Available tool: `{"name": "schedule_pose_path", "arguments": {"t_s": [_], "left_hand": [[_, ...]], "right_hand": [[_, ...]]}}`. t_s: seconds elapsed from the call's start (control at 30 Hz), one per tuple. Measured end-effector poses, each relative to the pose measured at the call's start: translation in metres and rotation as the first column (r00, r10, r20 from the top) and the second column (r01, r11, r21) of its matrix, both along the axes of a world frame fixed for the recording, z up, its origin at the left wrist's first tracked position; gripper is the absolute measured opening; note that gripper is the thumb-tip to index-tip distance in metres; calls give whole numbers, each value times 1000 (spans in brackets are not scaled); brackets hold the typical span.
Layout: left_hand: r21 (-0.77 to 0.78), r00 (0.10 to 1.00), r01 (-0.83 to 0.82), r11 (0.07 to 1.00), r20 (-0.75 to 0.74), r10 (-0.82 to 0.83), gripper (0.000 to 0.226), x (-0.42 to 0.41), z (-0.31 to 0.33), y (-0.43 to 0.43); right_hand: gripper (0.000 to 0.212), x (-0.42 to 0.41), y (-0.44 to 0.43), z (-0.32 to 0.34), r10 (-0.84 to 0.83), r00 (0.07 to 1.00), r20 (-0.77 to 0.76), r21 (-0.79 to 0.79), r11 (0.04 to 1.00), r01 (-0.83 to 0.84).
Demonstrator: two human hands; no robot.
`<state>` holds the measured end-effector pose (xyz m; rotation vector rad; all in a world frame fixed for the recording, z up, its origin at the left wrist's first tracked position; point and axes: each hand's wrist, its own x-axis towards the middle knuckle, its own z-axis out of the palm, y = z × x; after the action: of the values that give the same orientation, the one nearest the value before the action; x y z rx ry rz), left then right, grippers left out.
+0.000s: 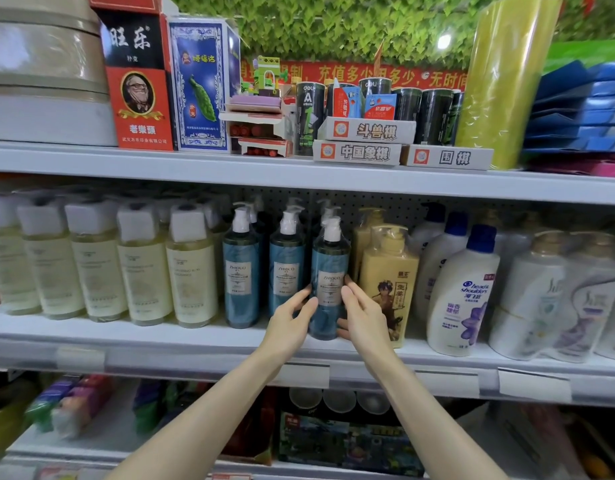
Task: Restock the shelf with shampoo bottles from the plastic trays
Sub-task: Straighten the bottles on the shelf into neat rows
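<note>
Standing on shelf [195, 341]: blue shampoo bottle [328, 271], white pump; left hand [288, 327], right hand [363, 317] grip clamped round it.

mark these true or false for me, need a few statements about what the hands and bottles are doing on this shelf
1. Both the left hand and the right hand grip the same blue pump bottle. True.
2. The blue pump bottle lies on its side on the middle shelf. False: it is upright, pump on top, at the shelf's front edge.
3. A yellow bottle stands directly to the right of the blue pump bottle. True.
4. The white head & shoulders bottle has a red cap. False: its cap is blue.
</note>
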<state>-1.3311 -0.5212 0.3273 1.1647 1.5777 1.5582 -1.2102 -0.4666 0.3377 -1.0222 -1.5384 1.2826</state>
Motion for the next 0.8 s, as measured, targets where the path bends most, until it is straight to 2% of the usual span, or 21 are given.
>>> {"name": "schedule_pose_path", "arguments": {"t_s": [0.07, 0.17, 0.23, 0.7, 0.8], "left_hand": [[0, 1000, 3, 1000, 1, -3, 47, -1, -1, 3], [-2, 1000, 6, 1000, 3, -6, 48, -2, -1, 6], [-4, 1000, 7, 1000, -1, -7, 48, -2, -2, 8], [-16, 1000, 11, 1000, 11, -11, 47, -1, 3, 12], [-19, 1000, 3, 1000, 9, -2, 46, -2, 2, 13]], "right_hand": [[74, -2, 4, -1, -3, 1000, 1, -3, 1000, 3], [56, -3, 7, 0, 5, 1000, -7, 1, 1000, -5], [52, -3, 9, 1, 7, 1000, -7, -7, 1000, -8], [48, -8, 18, -1, 28, 1000, -4, 9, 1000, -28], [34, -8, 19, 0, 30, 999, -12, 17, 999, -30]]}}
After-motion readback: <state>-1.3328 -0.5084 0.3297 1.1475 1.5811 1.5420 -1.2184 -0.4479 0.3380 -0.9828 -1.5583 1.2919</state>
